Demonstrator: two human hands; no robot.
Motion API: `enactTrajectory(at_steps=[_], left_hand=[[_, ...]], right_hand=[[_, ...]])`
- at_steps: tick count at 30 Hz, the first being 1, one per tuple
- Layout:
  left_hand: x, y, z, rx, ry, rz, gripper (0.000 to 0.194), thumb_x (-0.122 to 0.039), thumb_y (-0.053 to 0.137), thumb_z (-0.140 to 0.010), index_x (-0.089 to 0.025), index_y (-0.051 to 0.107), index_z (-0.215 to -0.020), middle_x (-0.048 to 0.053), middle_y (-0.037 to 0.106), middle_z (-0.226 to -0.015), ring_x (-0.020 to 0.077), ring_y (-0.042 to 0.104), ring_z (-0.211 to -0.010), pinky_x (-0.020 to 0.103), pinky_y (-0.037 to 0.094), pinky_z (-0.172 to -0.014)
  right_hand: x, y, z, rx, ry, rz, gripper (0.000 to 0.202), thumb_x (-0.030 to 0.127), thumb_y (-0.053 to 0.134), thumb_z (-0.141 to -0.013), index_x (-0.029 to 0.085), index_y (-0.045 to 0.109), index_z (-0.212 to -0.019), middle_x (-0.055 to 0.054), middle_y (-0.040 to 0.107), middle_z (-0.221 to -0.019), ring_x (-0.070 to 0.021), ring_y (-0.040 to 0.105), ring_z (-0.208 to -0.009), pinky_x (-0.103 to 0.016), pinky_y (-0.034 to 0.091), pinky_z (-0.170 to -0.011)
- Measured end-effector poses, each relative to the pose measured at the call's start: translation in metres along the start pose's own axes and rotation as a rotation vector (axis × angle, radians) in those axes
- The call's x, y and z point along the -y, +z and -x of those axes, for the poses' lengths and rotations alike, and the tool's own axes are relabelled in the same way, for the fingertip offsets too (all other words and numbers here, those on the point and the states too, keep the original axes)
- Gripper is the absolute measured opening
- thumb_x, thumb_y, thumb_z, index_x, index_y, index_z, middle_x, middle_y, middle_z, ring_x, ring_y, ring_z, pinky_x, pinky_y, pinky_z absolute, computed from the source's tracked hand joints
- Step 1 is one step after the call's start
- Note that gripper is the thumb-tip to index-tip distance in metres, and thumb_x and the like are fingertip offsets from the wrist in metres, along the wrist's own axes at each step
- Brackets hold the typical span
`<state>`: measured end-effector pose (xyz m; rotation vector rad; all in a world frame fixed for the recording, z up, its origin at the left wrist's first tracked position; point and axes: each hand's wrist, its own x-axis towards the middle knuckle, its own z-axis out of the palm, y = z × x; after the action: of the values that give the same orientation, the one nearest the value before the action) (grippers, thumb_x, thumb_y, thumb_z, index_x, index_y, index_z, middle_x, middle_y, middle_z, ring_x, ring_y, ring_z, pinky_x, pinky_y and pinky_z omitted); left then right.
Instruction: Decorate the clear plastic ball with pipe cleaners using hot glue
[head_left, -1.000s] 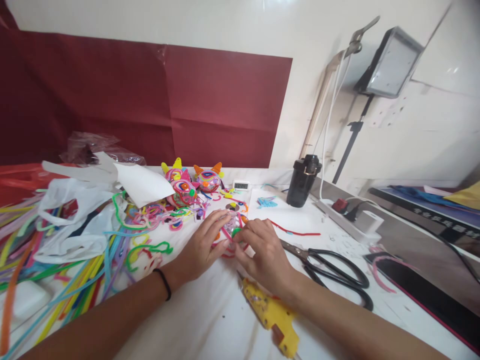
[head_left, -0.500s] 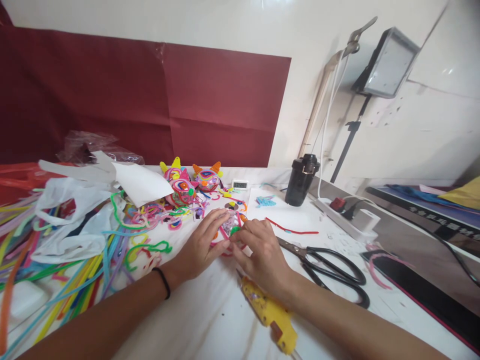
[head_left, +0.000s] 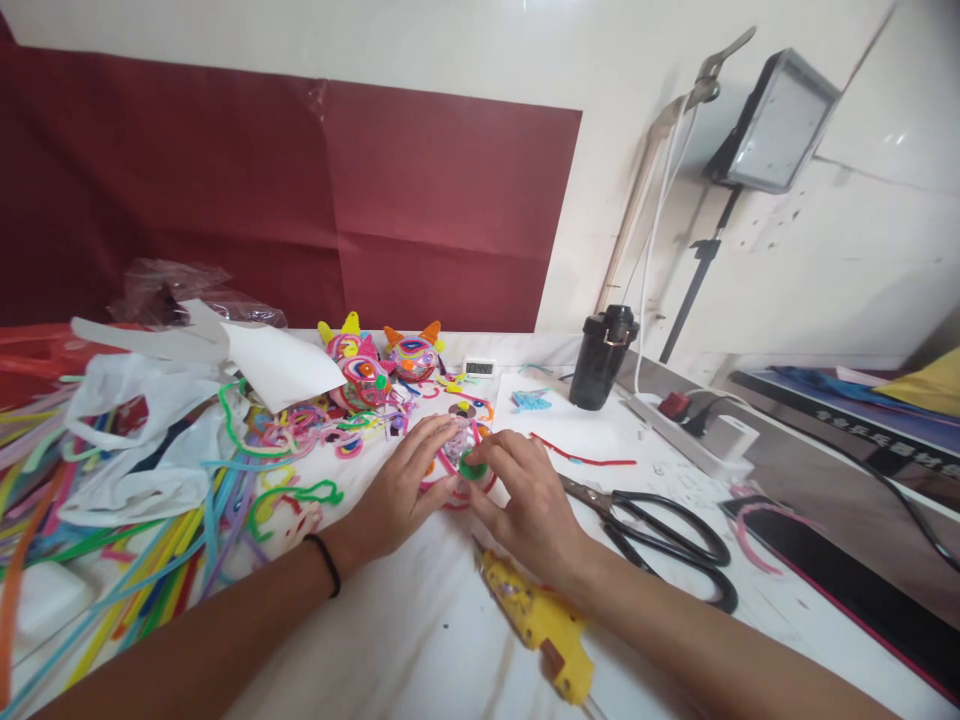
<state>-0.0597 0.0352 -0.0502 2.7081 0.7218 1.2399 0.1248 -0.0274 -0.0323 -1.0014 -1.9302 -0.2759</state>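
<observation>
A round craft piece (head_left: 454, 462), trimmed with pink and orange pipe cleaners, rests on the table between my hands. My left hand (head_left: 409, 470) curls round its left side and steadies it. The fingers of my right hand (head_left: 525, 490) are bent at a green pipe-cleaner coil (head_left: 474, 466) on the piece's near right part, touching it. Just below my right hand lies a yellow hot glue gun (head_left: 536, 625), nozzle pointing away from me. Black-handled scissors (head_left: 652, 530) lie right of that hand. My hands hide part of the craft piece.
Loose pipe cleaners (head_left: 165, 560) and a white plastic bag (head_left: 139, 480) crowd the left. Decorated animal heads (head_left: 412, 355) stand at the back beside a small digital clock (head_left: 478, 368). A black bottle (head_left: 602, 360), power strip (head_left: 697, 445) and red pipe cleaner (head_left: 585, 458) are on the right.
My right fingers have lifted and drawn back slightly to the right, so more of the green coil shows. My left hand stays in about the same place on the craft piece.
</observation>
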Motion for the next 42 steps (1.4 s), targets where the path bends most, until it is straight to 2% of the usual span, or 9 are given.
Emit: enactTrajectory(at_steps=[3,7,12,17,29,42], left_hand=[[0.0009,0.0004,0.0003,0.003,-0.001,0.003,0.049,-0.029,0.046,-0.098,-0.02,0.038,-0.146,0.014,0.046,-0.148,0.0276,0.041,-0.139,0.048,0.037,-0.116],[0.002,0.0012,0.0007,0.007,0.008,0.003,0.051,-0.028,0.046,-0.098,-0.021,0.036,-0.147,0.013,0.045,-0.149,0.0273,0.04,-0.14,0.048,0.035,-0.117],[0.0023,0.002,0.0003,-0.003,0.003,-0.001,0.05,-0.026,0.045,-0.098,-0.022,0.037,-0.147,0.012,0.046,-0.149,0.0267,0.041,-0.139,0.047,0.036,-0.117],[0.0002,0.0017,-0.0009,-0.009,-0.011,-0.006,0.048,-0.028,0.044,-0.099,-0.022,0.038,-0.146,0.013,0.047,-0.147,0.0265,0.043,-0.138,0.047,0.036,-0.116],[0.0001,0.0043,-0.0019,-0.033,0.0,-0.04,0.046,-0.027,0.044,-0.099,-0.019,0.04,-0.144,0.015,0.048,-0.146,0.026,0.043,-0.138,0.047,0.038,-0.115],[-0.0029,0.0093,-0.0051,-0.083,-0.029,-0.077,0.045,-0.023,0.046,-0.096,-0.021,0.042,-0.142,0.013,0.051,-0.142,0.0277,0.047,-0.134,0.049,0.041,-0.112]], right_hand=[[-0.0005,-0.0007,-0.0012,-0.004,-0.035,0.045,0.008,0.014,0.06,-0.088,0.018,0.06,-0.095,-0.006,0.064,-0.09,-0.0215,0.059,-0.083,-0.035,0.037,-0.075],[-0.0012,-0.0016,-0.0042,-0.003,-0.154,0.151,0.006,0.014,0.056,-0.091,0.016,0.061,-0.093,-0.008,0.065,-0.086,-0.0217,0.059,-0.079,-0.035,0.036,-0.072],[-0.0024,-0.0016,-0.0071,-0.008,-0.287,0.284,0.015,0.011,0.051,-0.093,0.016,0.059,-0.081,-0.007,0.064,-0.076,-0.0202,0.051,-0.069,-0.035,0.034,-0.065],[-0.0033,-0.002,-0.0073,-0.016,-0.349,0.301,0.019,0.008,0.049,-0.093,0.017,0.058,-0.078,-0.006,0.063,-0.074,-0.0196,0.047,-0.068,-0.034,0.035,-0.064],[-0.0048,-0.0018,-0.0052,-0.032,-0.369,0.377,0.023,0.011,0.044,-0.096,0.019,0.054,-0.077,-0.004,0.055,-0.068,-0.0194,0.045,-0.065,-0.033,0.035,-0.064],[-0.0072,0.004,-0.0043,-0.117,-0.357,0.338,0.017,0.009,0.047,-0.095,0.019,0.053,-0.082,-0.004,0.059,-0.069,-0.0202,0.05,-0.066,-0.034,0.037,-0.064]])
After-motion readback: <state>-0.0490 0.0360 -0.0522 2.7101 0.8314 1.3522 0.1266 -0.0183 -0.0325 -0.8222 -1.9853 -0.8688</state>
